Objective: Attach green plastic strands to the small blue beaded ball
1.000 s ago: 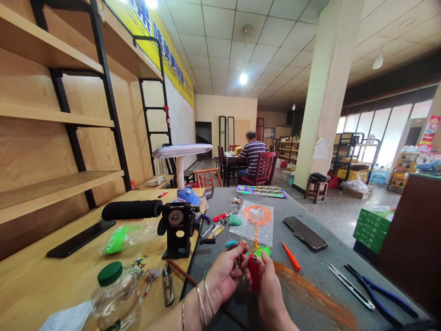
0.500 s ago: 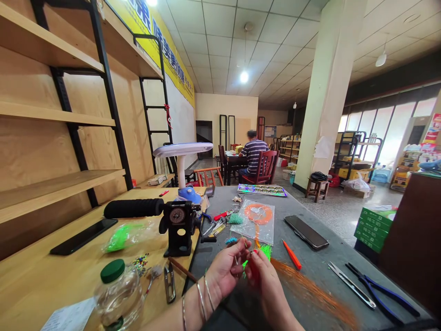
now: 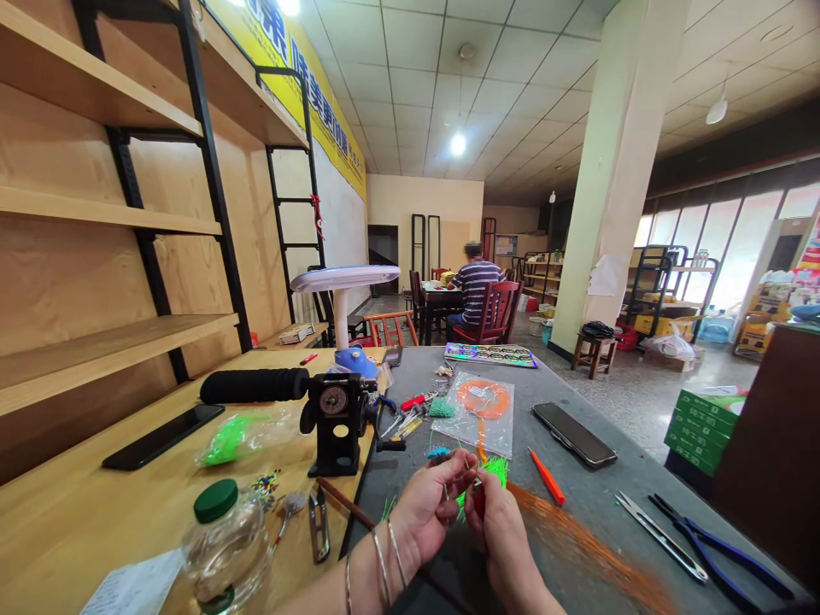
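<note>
My left hand (image 3: 428, 511), with thin bangles on the wrist, is closed in a pinch on a small thin piece that I cannot name. My right hand (image 3: 503, 534) is closed around a small red lighter (image 3: 478, 498), mostly hidden by the fingers. The two hands touch over the grey table (image 3: 576, 487). Bright green strands (image 3: 490, 469) lie just behind the fingers. A band of orange strands (image 3: 576, 538) runs off to the right of my right hand.
A black clamp device with a foam handle (image 3: 333, 418) stands left of the hands. A green-capped bottle (image 3: 224, 551), small snips (image 3: 319, 534), an orange knife (image 3: 547, 477), a phone (image 3: 573, 434), scissors (image 3: 659, 536) and blue pliers (image 3: 717, 555) lie around. A person sits at a far table (image 3: 472, 286).
The red lighter stood upright and plain in my right hand; now it is lower and almost covered by the fingers. Both hands shifted slightly right and away.
</note>
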Demonstrator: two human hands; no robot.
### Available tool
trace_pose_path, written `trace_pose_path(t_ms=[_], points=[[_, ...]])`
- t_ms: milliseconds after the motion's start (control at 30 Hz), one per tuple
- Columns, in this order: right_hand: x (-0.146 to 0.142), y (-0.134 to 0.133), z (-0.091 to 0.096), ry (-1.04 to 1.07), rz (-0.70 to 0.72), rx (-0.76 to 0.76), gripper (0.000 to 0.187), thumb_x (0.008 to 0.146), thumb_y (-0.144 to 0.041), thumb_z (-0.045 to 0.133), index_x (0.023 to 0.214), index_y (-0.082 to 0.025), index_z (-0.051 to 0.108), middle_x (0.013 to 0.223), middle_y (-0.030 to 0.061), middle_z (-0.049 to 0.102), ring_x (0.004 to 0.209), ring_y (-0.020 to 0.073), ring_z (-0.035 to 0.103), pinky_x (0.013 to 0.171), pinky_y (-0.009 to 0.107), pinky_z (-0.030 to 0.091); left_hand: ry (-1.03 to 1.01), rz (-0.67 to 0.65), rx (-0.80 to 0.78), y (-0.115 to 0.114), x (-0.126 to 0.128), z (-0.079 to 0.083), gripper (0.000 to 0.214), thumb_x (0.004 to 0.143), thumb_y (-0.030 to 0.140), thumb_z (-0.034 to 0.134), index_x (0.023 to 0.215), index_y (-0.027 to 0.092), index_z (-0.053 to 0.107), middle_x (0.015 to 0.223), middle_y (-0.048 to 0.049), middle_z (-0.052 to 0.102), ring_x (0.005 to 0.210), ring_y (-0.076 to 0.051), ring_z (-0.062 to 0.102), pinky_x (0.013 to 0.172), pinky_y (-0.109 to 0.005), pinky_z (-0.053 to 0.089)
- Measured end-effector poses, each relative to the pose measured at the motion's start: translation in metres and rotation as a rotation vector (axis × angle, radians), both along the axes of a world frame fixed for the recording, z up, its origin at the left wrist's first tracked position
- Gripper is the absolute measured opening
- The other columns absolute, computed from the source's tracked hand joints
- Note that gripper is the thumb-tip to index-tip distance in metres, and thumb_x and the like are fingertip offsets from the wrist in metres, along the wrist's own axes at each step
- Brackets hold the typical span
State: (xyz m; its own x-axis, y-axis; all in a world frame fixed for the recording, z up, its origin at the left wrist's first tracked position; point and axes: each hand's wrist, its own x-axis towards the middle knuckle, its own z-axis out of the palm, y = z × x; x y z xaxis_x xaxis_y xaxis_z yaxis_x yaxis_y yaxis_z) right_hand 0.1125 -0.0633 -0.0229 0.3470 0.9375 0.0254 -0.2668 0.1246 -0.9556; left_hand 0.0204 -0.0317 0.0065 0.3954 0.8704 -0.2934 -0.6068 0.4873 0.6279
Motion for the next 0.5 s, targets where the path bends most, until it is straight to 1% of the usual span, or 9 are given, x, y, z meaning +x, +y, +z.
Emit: trace_pose_path(t_ms=[133, 333, 433, 500], points=[[0.0007, 0.0022, -0.0025, 0.033, 0.059, -0.054, 0.037, 0.073, -0.05, 0.052, 0.05, -0.021, 0.047, 0.038, -0.0064, 0.038, 0.034, 0.0069, 0.025, 0.035, 0.022, 0.014, 0.014, -0.002, 0.02, 0.0001, 0.0009, -0.0014, 0.004, 0.077, 0.011, 0.068, 0.075, 0.008, 0.066, 0.079, -0.0086, 0.07, 0.052, -0.005, 0.059, 0.03, -0.01, 0.017], [0.0012, 0.0045, -0.0083, -0.004, 0.055, -0.048, 0.038, 0.072, -0.052, 0.05, 0.049, -0.022, 0.046, 0.038, -0.0069, 0.036, 0.034, 0.007, 0.022, 0.035, 0.023, 0.013, 0.013, -0.006, 0.044, -0.0004, 0.0011, 0.0011, 0.01, 0.08, 0.013, 0.065, 0.073, 0.007, 0.066, 0.075, -0.0073, 0.067, 0.045, -0.002, 0.052, 0.029, -0.01, 0.014], [0.0004, 0.0042, -0.0079, -0.009, 0.053, -0.031, 0.038, 0.072, -0.052, 0.051, 0.051, -0.022, 0.046, 0.038, -0.007, 0.038, 0.034, 0.0071, 0.024, 0.035, 0.022, 0.014, 0.011, -0.003, 0.036, 0.0003, 0.0015, 0.0021, 0.01, 0.081, 0.012, 0.064, 0.073, 0.007, 0.066, 0.079, -0.0084, 0.068, 0.046, -0.002, 0.053, 0.03, -0.01, 0.014], [-0.0004, 0.0038, -0.0065, -0.038, 0.011, 0.006, 0.038, 0.071, -0.052, 0.052, 0.05, -0.021, 0.046, 0.039, -0.0065, 0.039, 0.035, 0.0072, 0.026, 0.035, 0.021, 0.016, 0.009, 0.004, 0.035, 0.0007, 0.002, 0.0024, 0.009, 0.08, 0.012, 0.065, 0.072, 0.007, 0.065, 0.081, -0.0092, 0.068, 0.048, -0.003, 0.054, 0.03, -0.01, 0.015]])
